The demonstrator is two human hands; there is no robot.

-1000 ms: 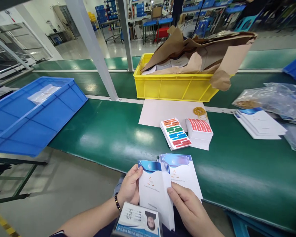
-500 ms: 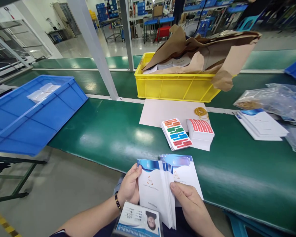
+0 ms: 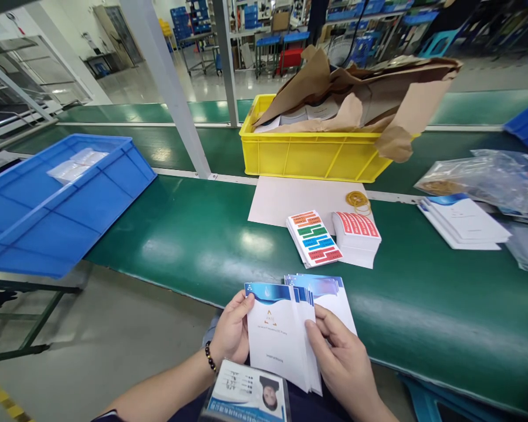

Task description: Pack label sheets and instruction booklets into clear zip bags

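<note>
Between my two hands is a fanned stack of white booklets [image 3: 273, 340] with blue wavy tops and a small orange logo. My left hand [image 3: 234, 328] grips its left edge, thumb on the front cover. On the right side, my right hand [image 3: 341, 357] pinches the fanned edges between thumb and fingers. More booklets of the same kind [image 3: 338, 302] lie on the green table's near edge, just behind the held ones and partly hidden by them. Beyond those sit a stack of colour-striped sheets [image 3: 314, 239] and a stack of red-printed labels [image 3: 357, 234].
A yellow crate [image 3: 310, 155] with brown paper stands at the back. A blue bin [image 3: 66, 205] is at the left. Rubber bands [image 3: 357, 200] lie on a white sheet [image 3: 277, 202]. At right are more booklets [image 3: 464, 220] and plastic bags [image 3: 484, 176]. An ID badge [image 3: 249, 392] hangs in front of me.
The held booklets have spread a little differently, their right edges shifting rightward and their lower corners rising. My right hand has moved slightly right, its fingers now showing behind the edges.
</note>
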